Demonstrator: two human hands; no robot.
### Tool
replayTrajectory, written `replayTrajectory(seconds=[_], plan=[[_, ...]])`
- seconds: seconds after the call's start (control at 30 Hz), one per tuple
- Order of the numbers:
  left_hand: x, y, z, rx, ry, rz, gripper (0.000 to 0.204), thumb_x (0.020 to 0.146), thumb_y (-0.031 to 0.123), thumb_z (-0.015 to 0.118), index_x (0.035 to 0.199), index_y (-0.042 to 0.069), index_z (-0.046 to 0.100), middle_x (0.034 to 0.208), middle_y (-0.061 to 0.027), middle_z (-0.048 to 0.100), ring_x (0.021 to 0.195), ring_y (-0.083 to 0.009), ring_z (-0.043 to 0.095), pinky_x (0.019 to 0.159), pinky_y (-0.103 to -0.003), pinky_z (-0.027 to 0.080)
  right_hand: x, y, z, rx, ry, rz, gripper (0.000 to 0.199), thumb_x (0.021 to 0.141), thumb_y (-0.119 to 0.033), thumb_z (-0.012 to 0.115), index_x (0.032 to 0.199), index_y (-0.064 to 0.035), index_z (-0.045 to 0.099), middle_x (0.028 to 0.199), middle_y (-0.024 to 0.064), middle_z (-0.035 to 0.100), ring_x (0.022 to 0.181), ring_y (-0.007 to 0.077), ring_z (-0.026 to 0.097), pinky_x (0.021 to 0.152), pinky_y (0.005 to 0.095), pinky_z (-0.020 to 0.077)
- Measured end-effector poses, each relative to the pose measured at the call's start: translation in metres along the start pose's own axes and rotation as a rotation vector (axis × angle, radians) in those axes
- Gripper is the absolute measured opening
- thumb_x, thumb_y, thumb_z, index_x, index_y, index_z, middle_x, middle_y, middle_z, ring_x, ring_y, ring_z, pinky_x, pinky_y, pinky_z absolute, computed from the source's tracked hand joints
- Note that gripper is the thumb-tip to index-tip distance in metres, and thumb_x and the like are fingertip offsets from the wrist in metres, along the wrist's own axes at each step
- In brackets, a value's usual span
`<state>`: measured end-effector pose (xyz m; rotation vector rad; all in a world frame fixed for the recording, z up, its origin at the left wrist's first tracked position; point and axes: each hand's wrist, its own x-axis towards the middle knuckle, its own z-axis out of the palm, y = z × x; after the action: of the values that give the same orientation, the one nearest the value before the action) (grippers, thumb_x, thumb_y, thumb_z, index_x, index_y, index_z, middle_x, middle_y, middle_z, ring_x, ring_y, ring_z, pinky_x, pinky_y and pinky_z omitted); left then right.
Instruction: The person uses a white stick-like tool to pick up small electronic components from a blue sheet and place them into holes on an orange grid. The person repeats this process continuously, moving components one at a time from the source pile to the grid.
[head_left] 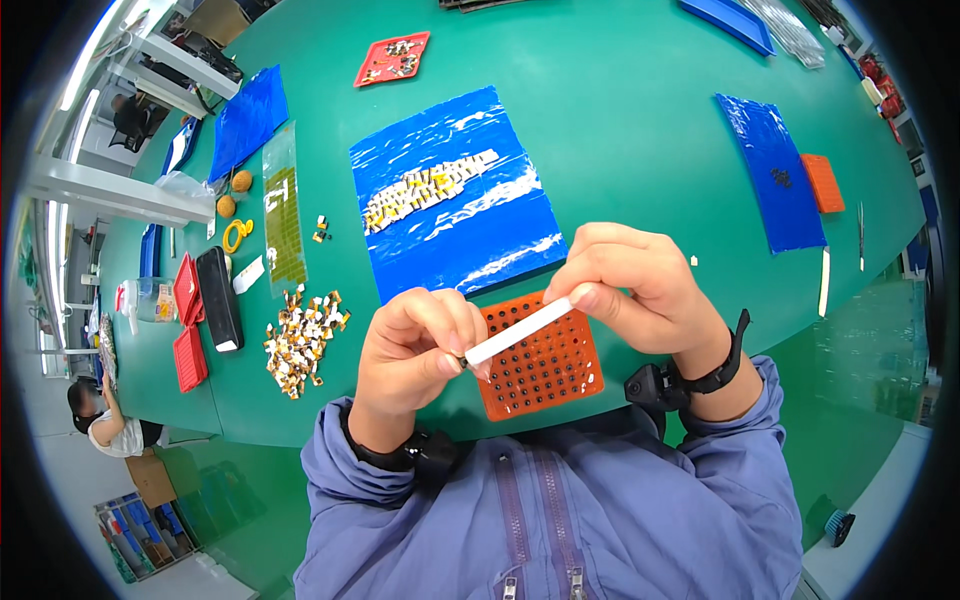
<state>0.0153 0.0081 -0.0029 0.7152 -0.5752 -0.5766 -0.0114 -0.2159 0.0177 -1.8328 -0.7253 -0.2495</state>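
A slim white strip [518, 331] is held slantwise between my two hands. My right hand [640, 288] pinches its upper end between thumb and fingers. At the strip's lower end, the fingertips of my left hand [412, 345] close on a small dark part [462, 361]; the part touches or lies right by the strip, and its shape is mostly hidden. Just below the strip sits an orange tray [594, 350] with rows of small black pieces in it. A few whitish bits lie near its right edge.
Beyond my hands a blue sheet [470, 255] bears rows of small white-and-yellow pieces [430, 188]. Loose pieces [303, 340] are heaped at left, near a black case [218, 298] and yellow scissors [237, 235]. At right are another blue sheet [785, 215] and tweezers [861, 237].
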Motion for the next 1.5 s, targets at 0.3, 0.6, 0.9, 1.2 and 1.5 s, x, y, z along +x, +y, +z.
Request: replayTrajectory(seconds=[0.3,0.6,0.9,1.2,1.5], plan=[[0.000,0.001,-0.001,0.068,-0.004,0.023,0.009,0.079,0.003,0.058,0.080,0.003,0.049,0.074,-0.0066,0.050,0.066,-0.0188,0.053,0.060,-0.030,0.045,0.002,-0.004,-0.003,0.013,-0.020,0.050,0.008,0.074,-0.006,0.063,0.079,-0.0002,0.061,0.063,0.0061,0.057,0.052,0.0159,0.049,0.048,0.0257,0.0383],[0.002,-0.002,-0.003,0.254,0.157,0.138,0.009,0.082,0.004,0.055,0.082,0.004,0.046,0.075,-0.0061,0.047,0.069,-0.0154,0.048,0.062,-0.026,0.042,-0.004,-0.009,0.000,0.240,0.140,0.249,0.012,0.071,-0.003,0.067,0.083,-0.0019,0.062,0.064,0.0039,0.059,0.053,0.0108,0.052,0.049,0.0240,0.0398],[0.004,-0.001,-0.006,0.479,0.273,0.106,0.006,0.083,-0.001,0.051,0.085,0.003,0.047,0.082,-0.0071,0.053,0.077,-0.0130,0.052,0.071,-0.025,0.043,-0.003,-0.013,0.015,0.011,0.214,-0.160,0.017,0.068,-0.005,0.069,0.066,-0.0033,0.051,0.055,0.0034,0.048,0.044,0.0144,0.046,0.040,0.0255,0.0346],[0.004,-0.002,-0.004,0.578,0.295,-0.039,0.008,0.082,0.001,0.055,0.089,0.002,0.050,0.081,-0.0015,0.053,0.073,-0.0065,0.051,0.066,-0.019,0.040,-0.002,-0.015,0.026,-0.105,0.111,-0.162,0.022,0.065,-0.013,0.073,0.067,-0.0049,0.052,0.053,0.0039,0.047,0.046,0.0167,0.048,0.042,0.0266,0.0367],[0.004,0.014,-0.014,0.801,0.397,0.118,0.007,0.083,-0.001,0.053,0.090,0.000,0.052,0.081,-0.0027,0.054,0.074,-0.0069,0.052,0.065,-0.019,0.042,-0.001,-0.011,0.010,0.341,0.460,0.054,0.011,0.073,-0.002,0.068,0.075,-0.0025,0.057,0.065,-0.0004,0.055,0.057,0.0022,0.049,0.049,0.0163,0.0375]])
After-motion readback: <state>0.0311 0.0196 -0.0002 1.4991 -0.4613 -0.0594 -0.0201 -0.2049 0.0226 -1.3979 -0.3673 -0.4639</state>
